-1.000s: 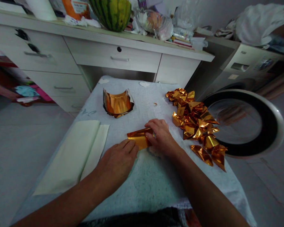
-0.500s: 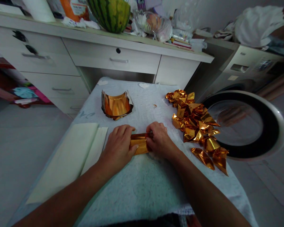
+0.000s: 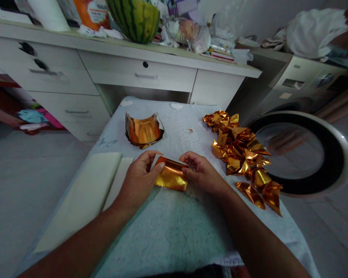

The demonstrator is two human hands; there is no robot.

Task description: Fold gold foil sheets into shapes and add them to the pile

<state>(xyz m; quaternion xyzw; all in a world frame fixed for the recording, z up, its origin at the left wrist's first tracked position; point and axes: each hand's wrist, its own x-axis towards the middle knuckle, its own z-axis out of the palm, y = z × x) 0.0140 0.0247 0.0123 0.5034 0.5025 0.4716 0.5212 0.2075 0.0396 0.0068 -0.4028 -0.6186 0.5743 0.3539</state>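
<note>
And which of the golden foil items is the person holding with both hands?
The foil sheet between the left hand and right hand; the curved bundle behind it and the folded pieces heaped at right are untouched.

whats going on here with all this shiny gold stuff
A person's left hand and right hand hold a small gold foil sheet between them, over a cloth-covered table. A pile of folded gold pieces lies to the right, a curved foil stack sits beyond the hands, and pale sheets lie at left.
</note>
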